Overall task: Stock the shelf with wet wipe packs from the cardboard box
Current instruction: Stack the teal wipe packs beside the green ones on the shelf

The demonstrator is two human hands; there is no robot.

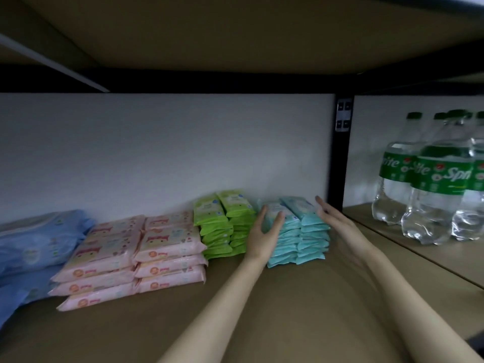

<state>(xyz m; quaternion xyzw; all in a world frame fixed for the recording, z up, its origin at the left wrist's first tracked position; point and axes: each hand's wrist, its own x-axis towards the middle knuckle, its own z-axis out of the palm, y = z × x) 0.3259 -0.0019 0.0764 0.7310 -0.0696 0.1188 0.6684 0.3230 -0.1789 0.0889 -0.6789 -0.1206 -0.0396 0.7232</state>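
Two stacks of teal wet wipe packs (301, 231) stand side by side on the brown shelf (262, 310), close to the black upright post. My left hand (264, 233) presses flat against the left side of the teal stacks, fingers straight. Against their right side lies my right hand (337, 221), also with straight fingers. Left of the teal packs stand green packs (222, 224), then pink packs (136, 252), then large blue packs (34, 244). The cardboard box is out of view.
A black post (340, 153) divides this bay from the right one, where several Sprite bottles (432, 179) stand. A white back wall closes the shelf. The upper shelf board hangs low overhead. Bare brown shelf lies in front of the stacks.
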